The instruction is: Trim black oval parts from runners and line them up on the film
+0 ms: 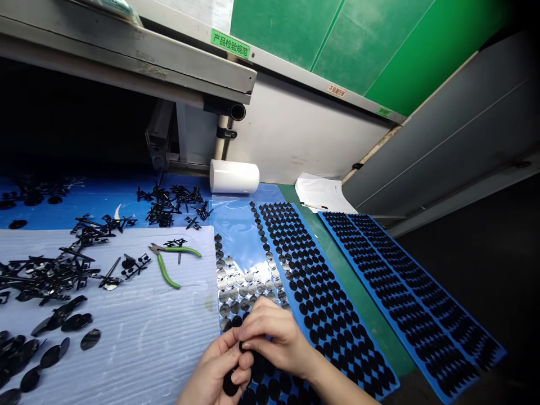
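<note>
My left hand (218,365) is closed around a black round disc (230,383) that shows between its fingers. Close against it, my right hand (276,332) is pinched at the left fingertips, where a small dark piece (242,346) shows; whether this belongs to another disc I cannot tell. Both hands are above a clear film (238,236) on blue backing, which bears rows of shiny black discs (240,292). To the left, loose black discs (90,338) lie on a white foam sheet (156,337). Green-handled side cutters (169,259) rest there with jaws pointing left.
Black plastic sprue scraps (46,270) are heaped at the left, with more scraps (169,203) behind. A white film roll (234,176) lies at the back. Blue sheets of black discs (333,292) (405,287) cover the right side. Papers (324,192) and a pen (314,206) lie by the wall.
</note>
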`<state>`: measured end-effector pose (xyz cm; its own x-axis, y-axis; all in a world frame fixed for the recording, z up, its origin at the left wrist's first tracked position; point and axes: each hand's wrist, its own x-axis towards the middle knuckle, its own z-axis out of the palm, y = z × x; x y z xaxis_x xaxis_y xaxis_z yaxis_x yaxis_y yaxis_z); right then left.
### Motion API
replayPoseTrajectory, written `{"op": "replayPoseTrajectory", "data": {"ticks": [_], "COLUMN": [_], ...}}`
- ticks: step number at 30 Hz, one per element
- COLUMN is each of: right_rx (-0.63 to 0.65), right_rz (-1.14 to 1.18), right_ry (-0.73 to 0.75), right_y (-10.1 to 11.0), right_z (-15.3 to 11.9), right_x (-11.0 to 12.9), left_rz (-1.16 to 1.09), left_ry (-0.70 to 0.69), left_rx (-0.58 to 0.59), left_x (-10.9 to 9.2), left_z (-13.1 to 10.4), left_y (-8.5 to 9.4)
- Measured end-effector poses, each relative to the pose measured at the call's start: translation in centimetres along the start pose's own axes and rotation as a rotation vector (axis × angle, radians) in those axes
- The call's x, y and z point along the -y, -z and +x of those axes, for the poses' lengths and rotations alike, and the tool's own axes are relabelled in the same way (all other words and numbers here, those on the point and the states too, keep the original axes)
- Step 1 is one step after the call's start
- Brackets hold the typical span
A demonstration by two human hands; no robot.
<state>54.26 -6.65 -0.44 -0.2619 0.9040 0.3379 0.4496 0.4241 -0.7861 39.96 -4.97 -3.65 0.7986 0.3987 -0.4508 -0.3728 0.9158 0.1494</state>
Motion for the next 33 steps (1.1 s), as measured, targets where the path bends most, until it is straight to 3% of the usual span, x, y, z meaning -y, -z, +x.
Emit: {"op": "replayPoseTrajectory", "data": {"ticks": [3,6,9,13,19,25,29,33], "right_rx": [0.041,-0.067,-0.159,-0.168,-0.141,-0.137,-0.151,-0.184], "right_rz": [-0.193,-0.471,-0.594,-0.688,-0.705,-0.697,-0.7,-0.682], "right_ry": [0.009,-0.232,-0.348,-0.41,-0.437,-0.439,-0.428,-0.393], "right_y": [1.0,3.0,4.9,5.5,4.8,4.7,4.6,3.8], "right_z": [0.7,1.1,1.1,0.6,0.3,0.3,0.3,0.6], "right_x": [-0.6,-2.7,-5.5,-7.5,-7.6,-8.0,-8.2,-5.8], "left_rz": [0.07,0.156,0.218,0.324,0.618,0.683,0.643,0.445], "left_ry": [-0.036,-0.084,-0.119,-0.145,-0.068,-0.136,-0.1,-0.129], "left_rx": [-0.089,-0.268,-0.371,-0.323,-0.127,-0.233,-0.283,-0.33], "left_x": [0.1,-0.4,-1.0,-1.1,-0.9,-0.8,-0.7,-0.9], "left_z": [-0.1,-0.7,-1.2,-1.4,-0.9,-0.6,-1.0,-1.4], "left_y": [-0.2,-0.9,-1.2,-0.8,0.0,-0.1,-0.4,-0.7]}}
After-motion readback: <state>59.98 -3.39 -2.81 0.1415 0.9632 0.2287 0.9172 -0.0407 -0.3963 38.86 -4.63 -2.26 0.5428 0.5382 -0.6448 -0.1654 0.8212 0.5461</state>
